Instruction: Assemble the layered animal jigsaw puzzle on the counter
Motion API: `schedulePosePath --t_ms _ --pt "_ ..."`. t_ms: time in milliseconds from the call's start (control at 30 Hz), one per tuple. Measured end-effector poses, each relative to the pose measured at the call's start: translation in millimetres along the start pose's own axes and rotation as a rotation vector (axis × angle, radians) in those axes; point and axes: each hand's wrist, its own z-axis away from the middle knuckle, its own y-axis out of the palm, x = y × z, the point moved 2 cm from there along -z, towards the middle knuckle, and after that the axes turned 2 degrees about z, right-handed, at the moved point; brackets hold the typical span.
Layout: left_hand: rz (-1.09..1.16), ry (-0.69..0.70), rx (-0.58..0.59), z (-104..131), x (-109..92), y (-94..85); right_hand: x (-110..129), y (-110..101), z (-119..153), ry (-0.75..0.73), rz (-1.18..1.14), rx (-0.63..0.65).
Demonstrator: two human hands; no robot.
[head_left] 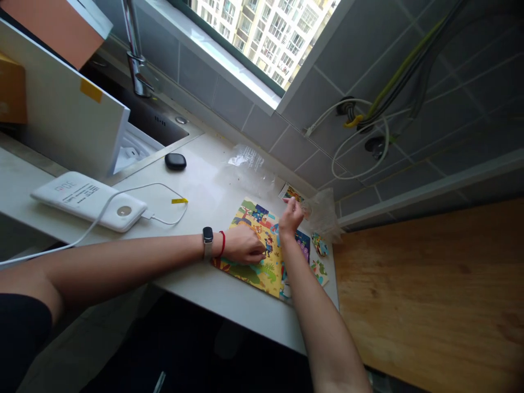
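Note:
A colourful illustrated puzzle board (268, 273) lies on the white counter. My left hand (244, 245), with a watch and a red string at the wrist, rests on its yellow part, fingers curled down; whatever may be under them is hidden. My right hand (291, 216) is raised at the board's upper right edge, fingers bent together near a small picture card (293, 194); its grip is too small to make out. Loose puzzle pieces (319, 245) lie right of the board, and more pieces (319, 271) sit beside my right forearm.
Clear plastic bags (250, 166) lie against the tiled wall. A white power bank (88, 200) with a cable, a black case (175, 161) and a sink (164, 126) are at left. A wooden surface (426, 289) adjoins the counter at right; cables (385, 117) hang above.

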Motion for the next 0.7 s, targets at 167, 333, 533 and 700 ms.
schedulePosePath --t_ms 167,333,533,700 --pt "0.044 -0.018 0.026 0 1 -1.0 -44 -83 32 0.126 -0.073 -0.081" --pt "0.068 -0.04 0.045 -1 3 0.3 -97 -173 61 0.299 -0.056 -0.17" --pt "0.09 -0.127 0.07 -3 7 0.3 -133 -226 66 0.493 -0.087 0.012" --pt "0.114 -0.168 0.116 -5 11 -1.6 -139 -218 53 0.501 -0.05 0.211"
